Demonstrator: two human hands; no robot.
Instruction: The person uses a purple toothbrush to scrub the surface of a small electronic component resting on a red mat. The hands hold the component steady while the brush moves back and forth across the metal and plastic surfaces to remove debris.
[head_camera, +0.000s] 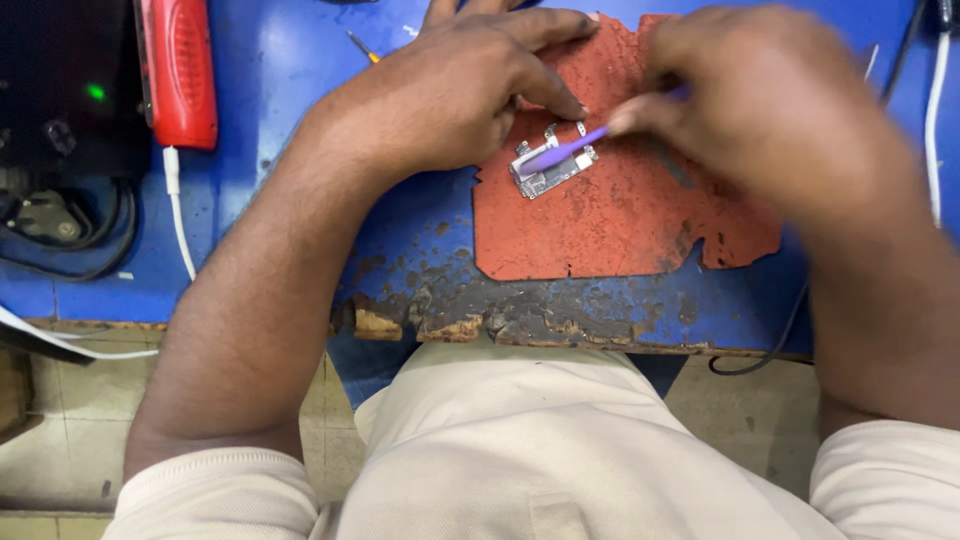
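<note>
A blue-topped workbench (260, 70) with a chipped, crumbling front edge carries a worn red-orange rubber mat (610, 225). On the mat lies a small silver circuit board (545, 172). Off to one side, directly on the blue surface, rest a red plastic tool (178, 65) and a white cable (180, 225).

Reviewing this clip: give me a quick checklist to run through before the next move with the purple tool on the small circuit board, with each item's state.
1. Left hand fingers pin the small circuit board: ok.
2. Right hand grips the purple tool: ok.
3. Tool tip on the board: ok.
4. Board lies fully on the red mat: ok.
5. Exact contact point under the tip: cannot tell, motion blur.
6. Worn blue table edge away from the board: ok.
</note>
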